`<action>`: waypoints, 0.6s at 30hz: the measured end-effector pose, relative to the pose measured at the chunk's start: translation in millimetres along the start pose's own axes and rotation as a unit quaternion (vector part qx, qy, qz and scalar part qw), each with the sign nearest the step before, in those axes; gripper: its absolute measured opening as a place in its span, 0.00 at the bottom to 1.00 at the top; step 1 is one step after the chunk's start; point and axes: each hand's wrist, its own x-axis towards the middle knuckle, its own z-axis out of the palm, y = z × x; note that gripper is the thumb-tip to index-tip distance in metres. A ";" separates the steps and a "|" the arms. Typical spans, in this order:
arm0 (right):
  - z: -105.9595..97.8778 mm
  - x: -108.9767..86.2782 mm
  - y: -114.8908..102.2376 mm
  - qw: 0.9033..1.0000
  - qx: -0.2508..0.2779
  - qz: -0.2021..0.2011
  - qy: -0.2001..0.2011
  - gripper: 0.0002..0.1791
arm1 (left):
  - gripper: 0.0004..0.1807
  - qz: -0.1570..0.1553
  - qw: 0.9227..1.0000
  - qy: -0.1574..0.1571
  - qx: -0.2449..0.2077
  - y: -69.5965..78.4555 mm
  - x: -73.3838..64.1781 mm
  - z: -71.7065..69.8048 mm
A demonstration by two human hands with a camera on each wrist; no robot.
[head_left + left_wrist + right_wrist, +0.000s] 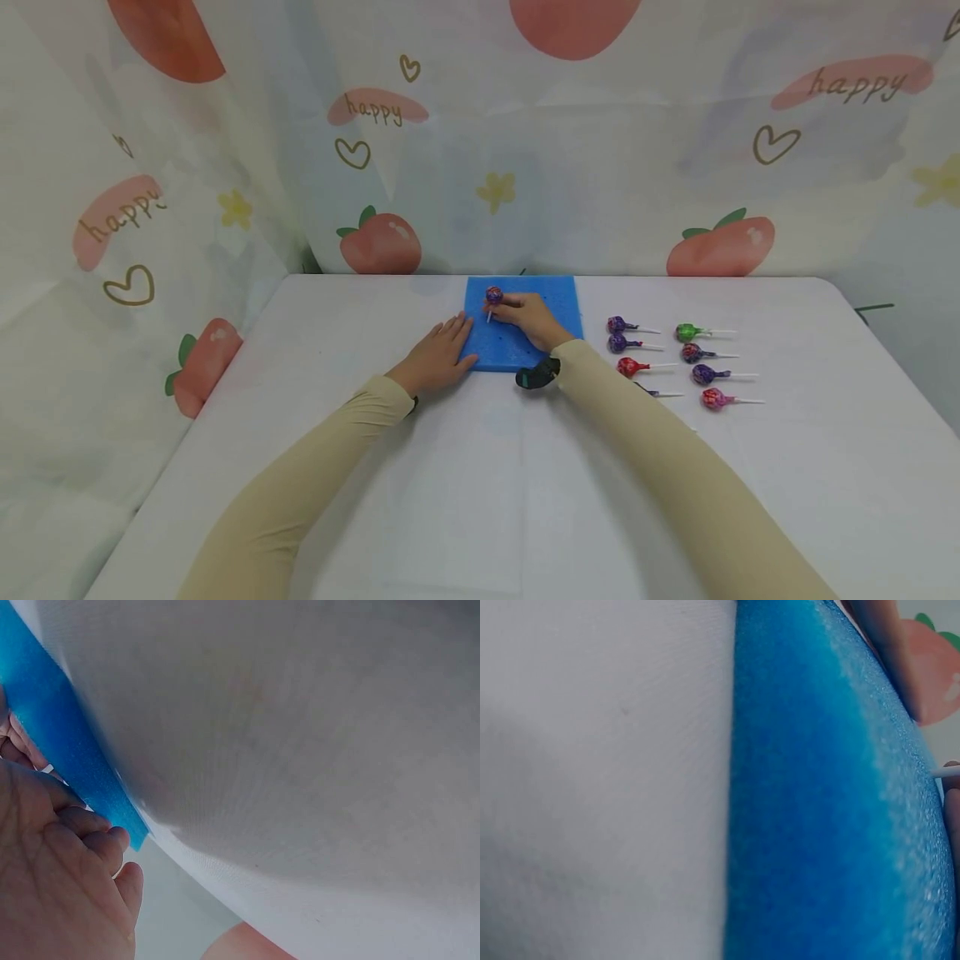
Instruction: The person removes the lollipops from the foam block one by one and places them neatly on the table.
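Observation:
A blue foam board [498, 354] lies at the back middle of the table. Over it, my right hand [532, 319] pinches a lollipop [493, 295] in a dark wrapper, head up, its white stick slanting down to the board. In the right wrist view the stick [946, 772] shows at the foam's far edge; I cannot tell whether it enters the foam. My left hand [438, 354] rests with extended fingers on the board's left edge. The left wrist view has this hand [60, 870] beside the foam's side [67, 712].
Right of the board lie several wrapped lollipops in two columns, sticks pointing right, among them a green one [686, 332], a red one [630, 367] and a pink one [715, 399]. My right sleeve [637, 417] partly covers the near ones. A printed curtain [570, 167] hangs behind the table.

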 end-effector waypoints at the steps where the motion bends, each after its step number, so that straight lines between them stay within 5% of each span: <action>1: -0.2 0.3 0.7 1.000 0.001 -0.001 0.000 0.20 | 0.37 0.000 1.000 0.000 0.000 -0.1 0.1 0.2; 18: 4.2 1.6 3.0 0.998 -0.062 -0.003 0.023 0.18 | 0.37 0.007 1.000 0.000 0.000 -0.5 -1.2 -0.8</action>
